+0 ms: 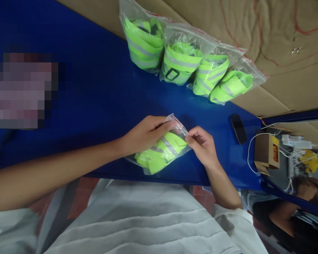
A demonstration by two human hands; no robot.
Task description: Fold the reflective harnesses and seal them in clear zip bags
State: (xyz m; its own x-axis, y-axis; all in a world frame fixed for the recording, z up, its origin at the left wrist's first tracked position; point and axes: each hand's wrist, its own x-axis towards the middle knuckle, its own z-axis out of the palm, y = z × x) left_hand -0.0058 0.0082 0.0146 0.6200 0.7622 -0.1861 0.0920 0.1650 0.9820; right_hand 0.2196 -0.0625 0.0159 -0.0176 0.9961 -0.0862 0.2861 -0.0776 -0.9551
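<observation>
A clear zip bag holding a folded neon-green strap with grey reflective stripes is between my hands, near the front edge of the blue table. My left hand lies over its upper left part, with thumb and fingers closed on the bag near the red-lined seal. With thumb and fingertips, my right hand pinches the other end of the seal. Beyond my hands, several similar filled bags stand in a row, among them one at the left and one at the right.
A black phone lies on the blue table at the right. Past it are an open cardboard box, white cables and a person in dark clothing. Brown cloth with red threads borders the far side. A blurred patch covers the left.
</observation>
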